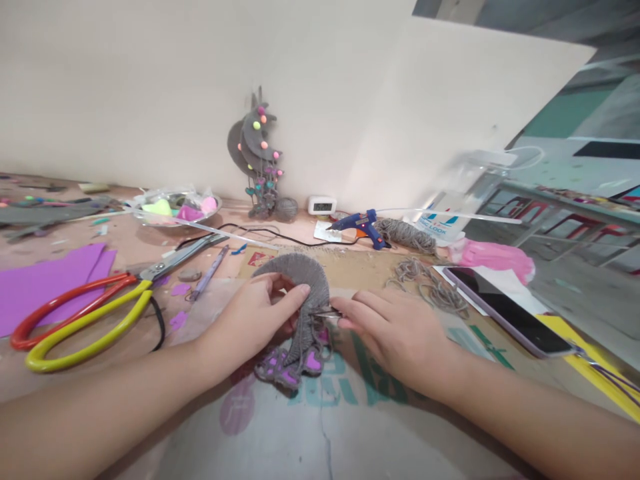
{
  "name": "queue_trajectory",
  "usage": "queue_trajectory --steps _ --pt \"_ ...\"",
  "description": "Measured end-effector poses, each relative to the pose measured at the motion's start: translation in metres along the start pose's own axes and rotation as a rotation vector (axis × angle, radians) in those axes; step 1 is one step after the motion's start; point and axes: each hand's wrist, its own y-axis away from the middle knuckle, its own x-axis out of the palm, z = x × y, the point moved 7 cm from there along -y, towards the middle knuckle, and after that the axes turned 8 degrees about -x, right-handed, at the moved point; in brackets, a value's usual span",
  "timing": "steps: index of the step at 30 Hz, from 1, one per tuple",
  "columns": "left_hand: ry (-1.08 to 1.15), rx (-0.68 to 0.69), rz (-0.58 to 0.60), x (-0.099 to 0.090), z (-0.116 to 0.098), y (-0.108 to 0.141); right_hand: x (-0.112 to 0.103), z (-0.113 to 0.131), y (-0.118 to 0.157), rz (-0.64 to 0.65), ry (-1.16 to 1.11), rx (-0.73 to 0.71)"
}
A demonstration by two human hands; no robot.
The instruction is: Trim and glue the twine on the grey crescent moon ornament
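Observation:
In the middle of the table lies a crescent moon wrapped in grey yarn [313, 277]. My left hand [260, 307] is closed on its inner edge, thumb on top and fingers underneath. Purple hearts edged in grey yarn [287, 377] hang in a bunch from its lower end. Between the pinched fingertips of my right hand [390, 327] is a slim, pointed metal tool [327, 314], mostly covered by the fingers. Its tip touches the moon's outer right edge, where the yarn strands begin.
Large scissors with red and yellow handles [150, 273] lie left, beside purple sheets [60, 280] and a pen [209, 273]. Behind are a tray of pompoms [175, 217], a blue glue gun [360, 227] and a timer [322, 205]. Loose yarn [425, 283] and a phone [510, 310] lie right.

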Motion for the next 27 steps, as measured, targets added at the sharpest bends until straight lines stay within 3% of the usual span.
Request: queue_trajectory --steps 6,14,27 --pt "0.023 -0.009 0.015 0.001 0.0 0.0 -0.007 -0.004 -0.002 -0.075 -0.042 0.047" --pt "0.022 -0.024 0.022 0.002 0.0 0.0 0.002 -0.002 -0.001 -0.016 -0.077 0.037" --pt "-0.002 -0.011 0.03 0.001 0.001 -0.001 0.001 -0.002 -0.001 -0.036 -0.105 0.03"
